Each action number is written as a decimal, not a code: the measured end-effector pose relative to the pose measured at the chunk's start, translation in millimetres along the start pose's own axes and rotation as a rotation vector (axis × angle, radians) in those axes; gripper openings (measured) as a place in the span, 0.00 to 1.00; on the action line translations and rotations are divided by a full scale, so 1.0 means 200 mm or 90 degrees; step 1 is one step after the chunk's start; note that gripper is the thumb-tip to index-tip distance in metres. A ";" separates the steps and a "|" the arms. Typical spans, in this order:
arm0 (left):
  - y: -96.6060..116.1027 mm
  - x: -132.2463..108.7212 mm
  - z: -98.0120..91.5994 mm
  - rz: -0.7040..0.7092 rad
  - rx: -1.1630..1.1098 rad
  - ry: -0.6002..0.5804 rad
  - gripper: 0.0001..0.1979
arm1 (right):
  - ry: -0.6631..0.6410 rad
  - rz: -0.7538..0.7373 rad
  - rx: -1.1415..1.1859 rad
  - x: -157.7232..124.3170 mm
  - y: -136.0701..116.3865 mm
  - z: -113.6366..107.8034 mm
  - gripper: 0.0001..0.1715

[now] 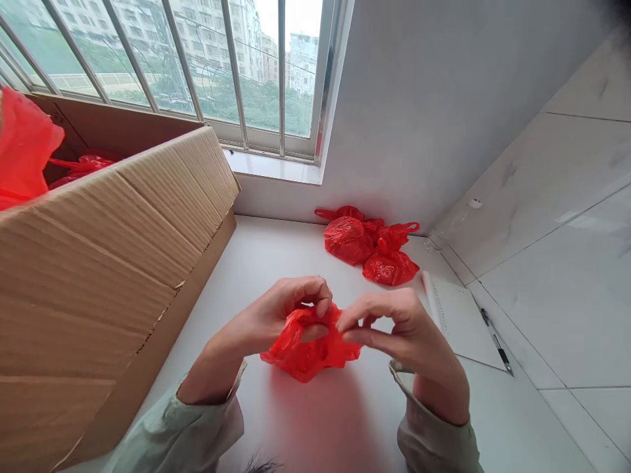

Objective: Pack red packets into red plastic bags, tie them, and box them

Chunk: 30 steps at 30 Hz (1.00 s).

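A crinkled red plastic bag [305, 358] is held up over the middle of the white table, between my hands. My left hand [290, 309] grips its upper edge, with the thumb inside the gathered plastic and the fingers curled above it. On the bag's right side, my right hand [394, 322] pinches the plastic between thumb and fingertips. What the bag contains, if anything, cannot be made out.
Tied red bags [348, 240] lie by the back wall. A notepad [463, 322] and a pen [497, 341] are at the right, beside the tiled wall. A large cardboard box [123, 243] with red bags inside fills the left. Behind is a barred window [256, 72].
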<state>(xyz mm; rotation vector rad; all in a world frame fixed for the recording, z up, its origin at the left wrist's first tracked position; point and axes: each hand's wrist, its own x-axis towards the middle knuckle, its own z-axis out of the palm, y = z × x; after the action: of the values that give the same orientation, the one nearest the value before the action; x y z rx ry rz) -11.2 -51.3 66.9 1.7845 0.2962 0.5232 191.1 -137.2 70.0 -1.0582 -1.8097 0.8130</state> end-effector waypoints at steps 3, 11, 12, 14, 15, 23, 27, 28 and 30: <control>0.01 -0.03 0.02 0.045 0.199 0.003 0.10 | 0.080 0.074 0.075 0.08 0.08 0.00 0.09; -0.01 -0.01 0.06 0.070 0.610 0.129 0.15 | -0.078 0.169 0.138 0.16 0.22 0.06 0.13; -0.03 0.01 0.06 0.091 0.648 0.144 0.14 | -0.086 0.176 0.144 0.16 0.22 0.06 0.10; -0.05 0.04 0.05 0.129 0.684 0.158 0.14 | -0.095 0.183 0.156 0.16 0.24 0.05 0.10; -0.06 0.05 0.05 0.142 0.683 0.162 0.13 | -0.086 0.182 0.149 0.16 0.24 0.05 0.12; -0.12 0.05 0.02 0.183 0.584 0.245 0.12 | 0.019 0.106 0.131 0.19 0.24 0.06 0.09; -0.16 0.08 0.02 0.200 0.624 0.250 0.11 | -0.080 0.167 0.219 0.17 0.25 0.05 0.15; -0.17 0.08 0.02 0.199 0.637 0.247 0.11 | -0.093 0.183 0.224 0.17 0.26 0.05 0.16; -0.17 0.09 0.01 0.188 0.644 0.246 0.11 | -0.096 0.205 0.220 0.17 0.26 0.04 0.17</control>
<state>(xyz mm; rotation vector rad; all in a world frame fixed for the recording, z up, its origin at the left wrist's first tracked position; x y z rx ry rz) 7.1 -35.4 37.1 2.7208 0.6462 1.0551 192.1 -85.8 33.8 -1.0925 -1.5613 1.3769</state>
